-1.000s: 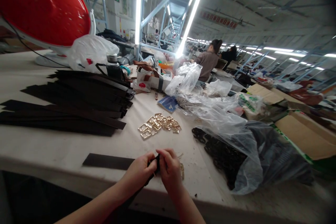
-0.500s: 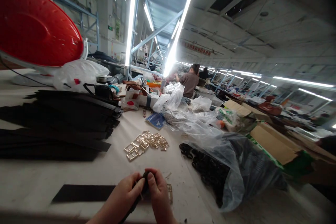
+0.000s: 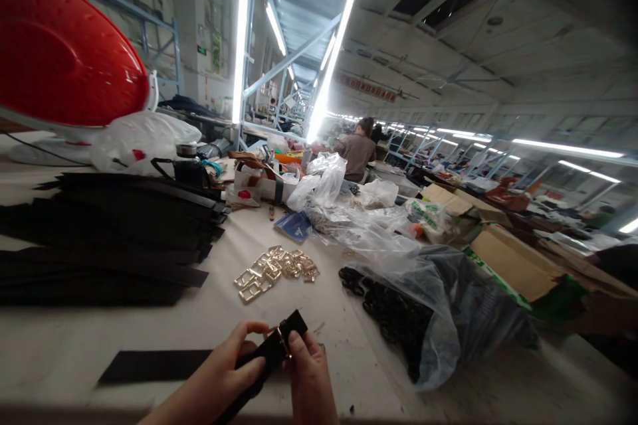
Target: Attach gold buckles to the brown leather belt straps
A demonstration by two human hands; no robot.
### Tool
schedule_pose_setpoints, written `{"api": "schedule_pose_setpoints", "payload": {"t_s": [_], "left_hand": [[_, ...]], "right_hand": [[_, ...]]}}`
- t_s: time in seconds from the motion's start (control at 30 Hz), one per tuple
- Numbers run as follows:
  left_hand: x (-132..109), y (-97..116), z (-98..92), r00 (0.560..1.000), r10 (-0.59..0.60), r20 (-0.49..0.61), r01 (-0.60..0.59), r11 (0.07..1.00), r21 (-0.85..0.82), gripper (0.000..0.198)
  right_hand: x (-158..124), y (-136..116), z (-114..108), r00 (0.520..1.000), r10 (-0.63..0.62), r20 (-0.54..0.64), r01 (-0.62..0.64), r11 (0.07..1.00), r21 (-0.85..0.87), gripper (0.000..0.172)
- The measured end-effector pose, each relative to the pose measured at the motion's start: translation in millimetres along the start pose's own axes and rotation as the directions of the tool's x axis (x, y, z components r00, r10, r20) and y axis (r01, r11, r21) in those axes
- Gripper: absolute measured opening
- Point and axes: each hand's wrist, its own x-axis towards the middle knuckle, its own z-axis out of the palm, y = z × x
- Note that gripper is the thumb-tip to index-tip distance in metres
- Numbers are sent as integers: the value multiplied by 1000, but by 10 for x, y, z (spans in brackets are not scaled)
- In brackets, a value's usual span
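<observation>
A black belt strap runs slantwise between my hands, above the pale table. A thin metal buckle sits across it near its upper end. My left hand is closed around the strap below the buckle. With thumb and fingers, my right hand pinches the strap's end beside the buckle. Under my left forearm, another flat black strip lies on the table. Several loose gold-coloured buckles are heaped just beyond my hands.
Black strips are stacked at the left, near a red round-faced object. On the right, a clear plastic bag partly covers small black pieces. Cardboard boxes stand farther right. A person sits beyond the clutter.
My hands have moved apart a little, and the strap's end and buckle now show between them. The left hand has slid down the strap. The view has shifted slightly.
</observation>
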Motion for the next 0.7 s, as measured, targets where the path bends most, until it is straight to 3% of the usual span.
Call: {"api": "schedule_pose_setpoints", "payload": {"t_s": [0.17, 0.27, 0.37, 0.43, 0.5, 0.57, 0.63, 0.7], "left_hand": [[-87, -8, -71, 998, -6, -61, 4, 999, -34, 31], [-124, 70, -103, 1000, -12, -12, 12, 1000, 0, 21], [-158, 155, -111, 1000, 7, -2, -7, 993, 120, 14], [-168, 173, -109, 999, 19, -30, -12, 975, 224, 12], [-160, 150, -111, 998, 8, -67, 15, 944, 331, 12], [-141, 99, -120, 994, -31, -103, 72, 902, 426, 13], [-129, 43, -133, 991, -67, -117, 115, 872, 476, 15], [-145, 11, -147, 990, -122, -65, 139, 884, 447, 18]], "right_hand": [[-161, -141, 89, 998, -54, -35, 52, 997, -54, 29], [-184, -178, 111, 999, 33, -25, -31, 997, 76, 41], [-165, -158, 105, 986, 159, 46, -164, 975, 153, 32], [-163, -111, 92, 944, 308, 115, -325, 928, 181, 33], [-182, -66, 81, 850, 489, 197, -524, 826, 209, 40], [-218, -57, 83, 760, 599, 252, -648, 730, 217, 41], [-256, -92, 95, 741, 612, 277, -668, 714, 209, 36], [-283, -149, 102, 780, 552, 294, -612, 771, 177, 34]]}}
